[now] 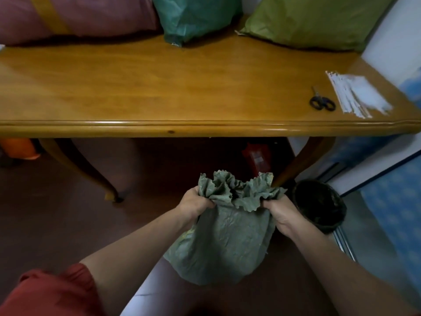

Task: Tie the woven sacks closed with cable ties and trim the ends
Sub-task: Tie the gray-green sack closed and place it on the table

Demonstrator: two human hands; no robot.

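Sack (224, 238) in both hands right now, down below the front edge of the desk (159, 92), roughly over my lap. My left hand (196, 205) and right hand (281, 213) each have the fingers clenched on a bunch of the mouth, one on either side, so the opening scrunches into a ruffled neck. I'd say that's the whole point of the hold: get the top gathered tight enough that a tie can go round it.

The stuff is that dull green woven plastic, crinkly and stiff, with a zigzag-cut top edge that stands up in frills above my knuckles. The body hangs rounded and baggy underneath.

Nothing's tied yet as far as I can see. The cable ties (355, 94) sit in a flat white bundle on the desk's right end, well apart from the sack, with the small black-handled scissors (321, 101) just beside them, so I'll need to free a hand to reach up.

At the back of the desk are three more sacks, pink (75, 15), teal (193, 17) and lime green (312, 19). There's a dark bin (319, 206) on the floor, near the desk's right leg.
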